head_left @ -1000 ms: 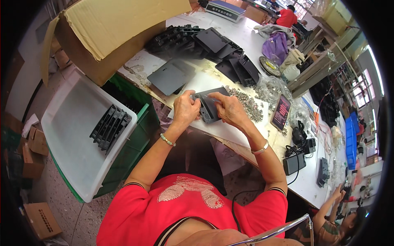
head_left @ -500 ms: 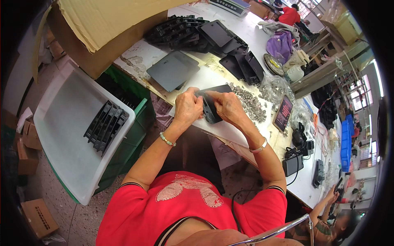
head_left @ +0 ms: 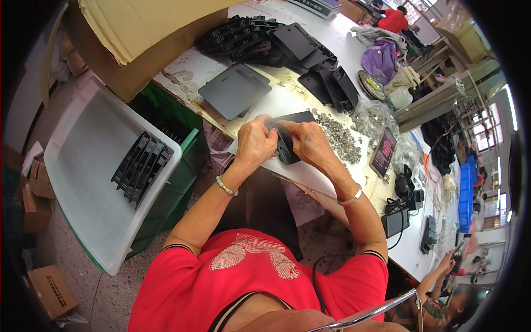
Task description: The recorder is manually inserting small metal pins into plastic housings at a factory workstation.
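Note:
A black plastic housing point(head_left: 286, 150) is held at the table's near edge, over a white sheet. My left hand point(head_left: 255, 143) is closed on its left side, thumb toward the middle. Curled over the top and right of it is my right hand point(head_left: 310, 145), with the index finger bent toward the left thumb. Whether a small part sits between the fingertips is hidden. Just right of my right hand lies a heap of small metal pieces point(head_left: 338, 135). Beyond my left hand is a stack of flat dark grey panels point(head_left: 235, 91).
Black plastic housings point(head_left: 238, 41) are piled at the back, with black trays point(head_left: 332, 88) beside them. A phone point(head_left: 383, 152) leans at the right, near black adapters point(head_left: 395, 221). At my left, a white tub point(head_left: 91, 182) holding black parts rests on a green crate point(head_left: 180, 191). A cardboard box point(head_left: 138, 33) stands behind.
Both hands stay on the black housing, with only slight finger shifts. The whole view has moved a little.

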`<state>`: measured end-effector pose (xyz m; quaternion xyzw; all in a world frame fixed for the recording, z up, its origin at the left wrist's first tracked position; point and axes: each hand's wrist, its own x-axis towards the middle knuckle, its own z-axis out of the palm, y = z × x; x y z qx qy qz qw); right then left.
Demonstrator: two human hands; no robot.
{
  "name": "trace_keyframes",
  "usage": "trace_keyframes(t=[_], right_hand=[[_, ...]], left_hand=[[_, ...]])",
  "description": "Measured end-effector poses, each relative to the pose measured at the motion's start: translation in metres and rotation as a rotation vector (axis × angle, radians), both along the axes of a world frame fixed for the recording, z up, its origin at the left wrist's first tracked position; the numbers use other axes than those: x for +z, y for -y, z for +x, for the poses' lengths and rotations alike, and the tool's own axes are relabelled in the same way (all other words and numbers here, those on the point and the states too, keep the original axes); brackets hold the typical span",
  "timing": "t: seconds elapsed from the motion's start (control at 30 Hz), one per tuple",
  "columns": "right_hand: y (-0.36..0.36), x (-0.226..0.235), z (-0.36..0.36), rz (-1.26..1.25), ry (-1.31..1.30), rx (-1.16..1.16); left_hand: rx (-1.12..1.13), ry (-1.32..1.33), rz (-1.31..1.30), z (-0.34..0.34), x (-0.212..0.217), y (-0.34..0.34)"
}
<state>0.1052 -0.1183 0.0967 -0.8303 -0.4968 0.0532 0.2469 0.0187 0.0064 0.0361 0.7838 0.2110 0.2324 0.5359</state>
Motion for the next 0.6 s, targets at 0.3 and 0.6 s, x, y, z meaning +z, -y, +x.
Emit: trace_keyframes(t=[0.3,0.6], right_hand=[[-0.015,0.013,-0.001,-0.244,0.184,0.032],[-0.012,0.006,0.005,-0.218,0.230,0.082]], left_hand=[[0.006,-0.012,0.130,-0.001,0.000,0.000],[-0.008,0.048,0.191,0.000,-0.002,0.000]])
